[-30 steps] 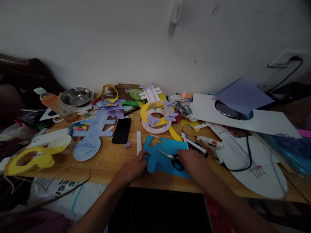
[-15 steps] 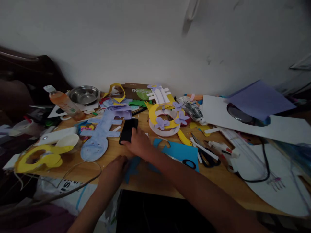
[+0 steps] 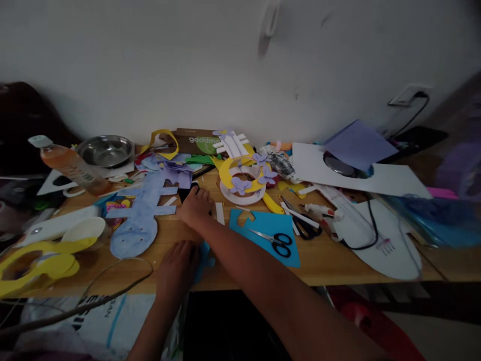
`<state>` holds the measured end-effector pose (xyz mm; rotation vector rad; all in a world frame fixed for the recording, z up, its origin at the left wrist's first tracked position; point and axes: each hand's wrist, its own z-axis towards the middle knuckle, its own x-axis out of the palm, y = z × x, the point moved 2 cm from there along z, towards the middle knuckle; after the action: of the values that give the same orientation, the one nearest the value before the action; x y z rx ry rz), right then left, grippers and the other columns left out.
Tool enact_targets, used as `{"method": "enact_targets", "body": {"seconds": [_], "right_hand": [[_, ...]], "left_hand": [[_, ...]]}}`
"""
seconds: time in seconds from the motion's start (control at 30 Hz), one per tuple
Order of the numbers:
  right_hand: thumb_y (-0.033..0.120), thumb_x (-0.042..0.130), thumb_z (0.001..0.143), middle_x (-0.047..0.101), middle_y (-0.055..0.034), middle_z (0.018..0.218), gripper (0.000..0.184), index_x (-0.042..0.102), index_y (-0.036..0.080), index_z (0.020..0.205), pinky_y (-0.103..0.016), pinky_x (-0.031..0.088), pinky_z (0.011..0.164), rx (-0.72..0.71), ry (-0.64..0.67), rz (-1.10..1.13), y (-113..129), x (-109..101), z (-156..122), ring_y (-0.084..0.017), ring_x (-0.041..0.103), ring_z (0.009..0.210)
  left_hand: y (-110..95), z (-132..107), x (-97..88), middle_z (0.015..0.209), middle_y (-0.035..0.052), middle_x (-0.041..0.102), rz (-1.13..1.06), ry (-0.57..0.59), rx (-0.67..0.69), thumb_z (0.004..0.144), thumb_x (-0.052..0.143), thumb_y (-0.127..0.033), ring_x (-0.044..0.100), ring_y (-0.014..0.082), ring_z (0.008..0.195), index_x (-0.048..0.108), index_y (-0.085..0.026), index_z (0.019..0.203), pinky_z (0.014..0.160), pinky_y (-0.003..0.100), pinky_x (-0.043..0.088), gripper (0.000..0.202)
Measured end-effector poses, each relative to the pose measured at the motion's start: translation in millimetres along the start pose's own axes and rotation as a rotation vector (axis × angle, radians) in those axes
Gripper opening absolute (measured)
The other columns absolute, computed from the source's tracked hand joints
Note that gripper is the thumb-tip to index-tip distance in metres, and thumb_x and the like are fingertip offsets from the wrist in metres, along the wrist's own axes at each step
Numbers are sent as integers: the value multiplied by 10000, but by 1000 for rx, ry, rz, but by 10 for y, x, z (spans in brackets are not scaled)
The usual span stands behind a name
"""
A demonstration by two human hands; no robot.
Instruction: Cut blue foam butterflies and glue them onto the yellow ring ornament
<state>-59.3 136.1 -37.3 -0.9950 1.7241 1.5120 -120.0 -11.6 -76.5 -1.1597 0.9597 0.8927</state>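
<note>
My right hand [image 3: 196, 206] reaches across and covers most of a black phone [image 3: 183, 193] lying on the table, its fingers bent round it. Nearer the front edge my left hand [image 3: 178, 260] rests with curled fingers, against a piece of cut blue paper [image 3: 205, 256]; its fingertips are partly hidden. A pale blue paper figure [image 3: 134, 235] lies to the left of both hands. Right of my forearm, scissors [image 3: 276, 241] with black handles lie on a blue sheet [image 3: 240, 220] that has cut-outs.
A yellow and white ring with purple paper flowers [image 3: 242, 185] stands behind. To the right are a second pair of scissors [image 3: 308, 228], a glue gun [image 3: 325, 213] and white board [image 3: 387, 175]. A bottle [image 3: 73, 168], steel bowl [image 3: 107, 150] and yellow cutout [image 3: 48, 260] are left.
The view has swung to the right. My right hand has moved farther over the phone, hiding more of it. My left hand stays by the blue paper.
</note>
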Motion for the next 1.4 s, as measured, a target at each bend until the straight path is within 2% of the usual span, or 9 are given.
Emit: {"method": "enact_targets", "body": {"seconds": [0.1, 0.2, 0.37, 0.5, 0.63, 0.83, 1.03, 1.17, 1.4], "right_hand": [[499, 698, 787, 467, -249, 1430, 790, 390, 106, 1400, -527, 383, 1026, -14, -60, 17, -76, 5, 9, -367, 405, 1308], [570, 740, 734, 474, -211, 1433, 964, 300, 164, 1489, -527, 392, 1022, -39, -83, 44, -144, -18, -12, -367, 414, 1303], [587, 711, 763, 475, -182, 1435, 928, 286, 267, 1522, -559, 391, 998, -63, -94, 54, -165, -26, -38, -379, 410, 1303], [594, 665, 806, 434, -189, 1471, 944, 191, 318, 1574, -576, 395, 983, -69, -70, 18, -162, -4, -63, -389, 392, 1317], [592, 637, 833, 432, -169, 1472, 851, 252, 366, 1558, -584, 402, 983, -103, -52, -2, -149, -11, -69, -391, 392, 1327], [657, 528, 893, 456, -230, 1444, 894, 200, 187, 1579, -570, 424, 985, -130, -32, 1, -200, -249, -153, -403, 410, 1327], [242, 498, 996, 657, -97, 1111, 195, 658, 177, 1087, -373, 436, 961, -552, -3, -209, -749, -463, -732, -245, 557, 1093], [167, 504, 996, 651, -93, 1158, 200, 665, 193, 1111, -383, 432, 951, -745, 42, -310, -979, -360, -879, -254, 519, 1147], [123, 444, 1009, 658, -133, 1067, 226, 623, 123, 1148, -410, 462, 909, -775, -30, -350, -921, -343, -704, -271, 545, 1046]], "left_hand": [[7, 9, -38, 819, 61, 658, -47, -57, 11, 990, 411, -295, 621, 252, 826, 605, -210, 848, 744, 364, 449, 254], [60, -23, -105, 818, 52, 672, -109, -121, -13, 1018, 367, -307, 636, 208, 783, 590, -212, 848, 712, 320, 477, 296], [34, -368, -183, 1018, 95, 727, -51, -230, 156, 994, 411, -251, 637, 255, 1007, 672, -193, 1035, 935, 406, 492, 270], [-177, -726, -11, 1216, 127, 716, 174, -270, 330, 981, 408, -177, 629, 298, 1144, 653, -153, 1230, 992, 456, 476, 349], [-355, -849, 210, 1380, 124, 647, 273, -293, 333, 996, 442, -245, 603, 294, 1238, 562, -141, 1384, 1013, 440, 478, 420], [-380, -877, 317, 1428, 137, 609, 295, -299, 304, 981, 516, -332, 554, 316, 1306, 521, -128, 1435, 1119, 480, 386, 497], [-282, -950, 340, 1416, 157, 598, 302, -297, 284, 917, 597, -210, 513, 360, 1337, 571, -181, 1411, 1155, 550, 323, 495], [-262, -961, 344, 1463, 196, 531, 289, -282, 234, 901, 631, -204, 486, 380, 1360, 566, -223, 1425, 1129, 569, 358, 528], [-345, -952, 362, 1399, 162, 605, 55, -356, 179, 955, 600, -368, 507, 342, 1357, 671, -283, 1302, 1170, 591, 291, 365]]}}
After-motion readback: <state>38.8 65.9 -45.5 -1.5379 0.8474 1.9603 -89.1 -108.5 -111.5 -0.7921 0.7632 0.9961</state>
